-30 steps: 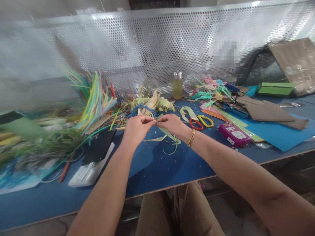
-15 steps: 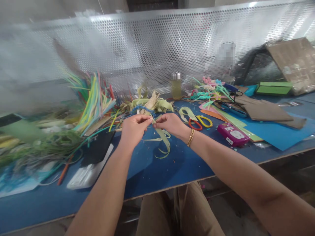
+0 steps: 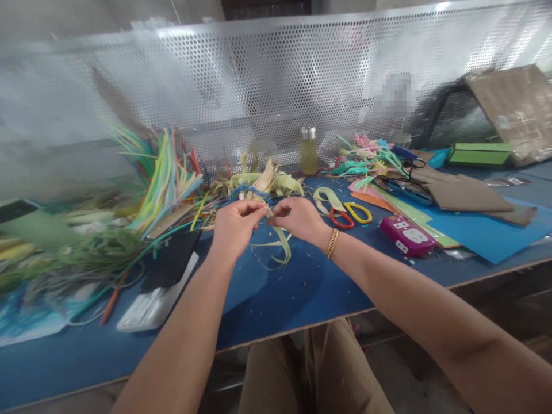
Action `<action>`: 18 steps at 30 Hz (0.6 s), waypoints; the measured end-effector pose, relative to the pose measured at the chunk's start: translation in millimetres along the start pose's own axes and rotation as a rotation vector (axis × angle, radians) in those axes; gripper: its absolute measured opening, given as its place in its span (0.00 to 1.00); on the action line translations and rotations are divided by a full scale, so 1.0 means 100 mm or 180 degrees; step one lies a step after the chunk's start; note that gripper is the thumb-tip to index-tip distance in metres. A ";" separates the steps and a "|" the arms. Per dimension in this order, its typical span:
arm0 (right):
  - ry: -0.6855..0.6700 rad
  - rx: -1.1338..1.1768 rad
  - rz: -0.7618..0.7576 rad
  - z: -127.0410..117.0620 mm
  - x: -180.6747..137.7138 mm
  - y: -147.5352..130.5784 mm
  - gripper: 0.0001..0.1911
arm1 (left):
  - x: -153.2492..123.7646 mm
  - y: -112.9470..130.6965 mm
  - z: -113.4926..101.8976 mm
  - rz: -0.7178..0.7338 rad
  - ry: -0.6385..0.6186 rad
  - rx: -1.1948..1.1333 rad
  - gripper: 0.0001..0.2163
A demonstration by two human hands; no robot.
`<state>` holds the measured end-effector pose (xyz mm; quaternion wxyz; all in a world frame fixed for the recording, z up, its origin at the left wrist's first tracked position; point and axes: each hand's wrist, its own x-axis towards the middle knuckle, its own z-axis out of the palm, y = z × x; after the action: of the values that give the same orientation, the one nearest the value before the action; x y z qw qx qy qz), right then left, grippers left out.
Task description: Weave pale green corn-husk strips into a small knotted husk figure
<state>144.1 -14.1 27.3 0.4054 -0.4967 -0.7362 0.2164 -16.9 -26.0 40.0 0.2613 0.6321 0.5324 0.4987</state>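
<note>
My left hand (image 3: 236, 225) and my right hand (image 3: 297, 218) meet over the blue table (image 3: 276, 293), fingertips pinched together on a pale green leaf strip (image 3: 280, 244). The strip hangs below the hands and curls onto the table. A gold bracelet (image 3: 332, 243) circles my right wrist. Just behind the hands lies a heap of pale dried leaves (image 3: 265, 179) with a blue cord on it.
Scissors with red and yellow handles (image 3: 351, 214) lie right of my hands, then a pink power strip (image 3: 408, 235). A black phone (image 3: 172, 259) and white case (image 3: 149, 305) lie left. Coloured strips (image 3: 166, 175) pile at left; a small bottle (image 3: 309, 150) stands by the perforated metal screen (image 3: 276, 80).
The hanging strip has been drawn up and its curl has shifted left under my hands. Both hands stay pinched together in nearly the same spot.
</note>
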 end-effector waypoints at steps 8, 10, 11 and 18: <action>-0.0067 0.0848 -0.0081 0.08 0.04 0.07 0.10 | 0.02 -0.06 0.01 -0.0035 0.0025 -0.0229 0.12; -0.0038 0.0998 -0.0092 0.06 0.06 0.08 0.09 | 0.02 -0.04 0.01 -0.0058 0.0048 -0.0501 0.14; -0.0006 0.1073 -0.0080 0.03 0.07 0.07 0.08 | 0.03 -0.02 0.00 -0.0087 0.0042 -0.0691 0.16; -0.0740 0.1551 -0.0293 -0.24 0.01 -0.14 0.07 | -0.01 0.17 -0.12 -0.0653 -0.0614 -0.1375 0.40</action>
<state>155.6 -20.8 51.1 0.4351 -0.3224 -0.7258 0.4241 -20.9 -34.7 58.8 0.4891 0.5490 0.4474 0.5091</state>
